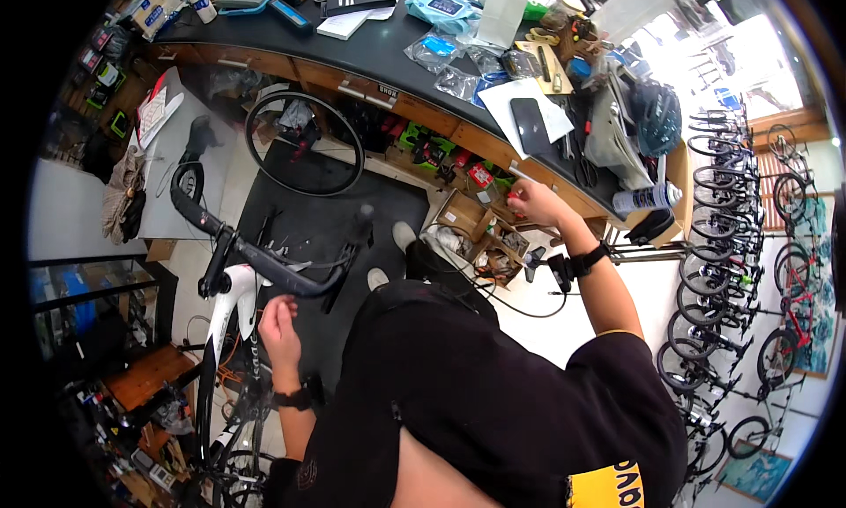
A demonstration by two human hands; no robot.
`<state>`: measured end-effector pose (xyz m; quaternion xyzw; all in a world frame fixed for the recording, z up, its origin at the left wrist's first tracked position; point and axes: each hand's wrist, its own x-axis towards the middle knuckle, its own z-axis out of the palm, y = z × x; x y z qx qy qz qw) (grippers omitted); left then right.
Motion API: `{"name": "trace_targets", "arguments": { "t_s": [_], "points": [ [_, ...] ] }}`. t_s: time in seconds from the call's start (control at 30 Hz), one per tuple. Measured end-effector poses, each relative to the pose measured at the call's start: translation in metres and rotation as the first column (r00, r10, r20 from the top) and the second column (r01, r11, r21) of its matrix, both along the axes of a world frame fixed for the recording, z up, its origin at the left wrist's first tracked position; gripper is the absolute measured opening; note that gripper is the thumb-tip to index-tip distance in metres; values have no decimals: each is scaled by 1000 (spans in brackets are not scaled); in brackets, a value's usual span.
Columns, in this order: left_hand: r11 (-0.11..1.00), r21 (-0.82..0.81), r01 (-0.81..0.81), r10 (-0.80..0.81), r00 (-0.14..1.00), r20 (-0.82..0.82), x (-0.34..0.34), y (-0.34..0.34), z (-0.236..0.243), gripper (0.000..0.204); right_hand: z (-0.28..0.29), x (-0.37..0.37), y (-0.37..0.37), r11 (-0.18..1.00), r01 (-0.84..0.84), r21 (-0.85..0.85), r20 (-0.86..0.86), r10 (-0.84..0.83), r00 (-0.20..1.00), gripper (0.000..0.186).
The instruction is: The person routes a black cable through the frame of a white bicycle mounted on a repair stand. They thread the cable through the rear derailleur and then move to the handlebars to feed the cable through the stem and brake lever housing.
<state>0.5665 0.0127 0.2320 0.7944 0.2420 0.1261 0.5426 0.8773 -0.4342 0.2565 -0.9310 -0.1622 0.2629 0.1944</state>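
Note:
My left hand (280, 329) hangs beside the white bicycle frame (236, 298), just below the black drop handlebar (280, 274). Its fingers are loosely bent and apart, with nothing visible in them. On the other side, my right hand (539, 202) reaches to the front of the workbench. Its fingers are closed on a small red object (515, 203), mostly covered by the hand; its kind cannot be made out. Above that hand, a dark phone (530, 127) lies on white paper on the bench.
A bicycle wheel (360, 160) leans against the bench drawers. Open cardboard boxes (463, 214) with parts stand on the floor below my right hand. A spray can (649, 197) lies at the bench's right end. Many bicycles (705, 270) line the right side.

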Motion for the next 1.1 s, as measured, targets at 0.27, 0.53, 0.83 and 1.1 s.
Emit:
{"name": "trace_targets", "arguments": {
  "t_s": [0.27,0.53,0.83,1.1],
  "points": [
    [892,-65,-447,433,888,-157,5,-39,-2,37,-49,137,71,996,19,91,42,-23,999,39],
    [694,-61,-718,691,687,-226,29,-74,4,52,-66,186,117,968,-128,216,185,88,979,43],
    [633,-74,-771,753,635,-171,95,-72,21,55,-52,190,117,951,-272,147,77,263,962,40],
    [656,-91,-749,739,662,-126,92,-69,31,44,-19,166,102,934,-338,115,133,322,937,40]
  ]
}}
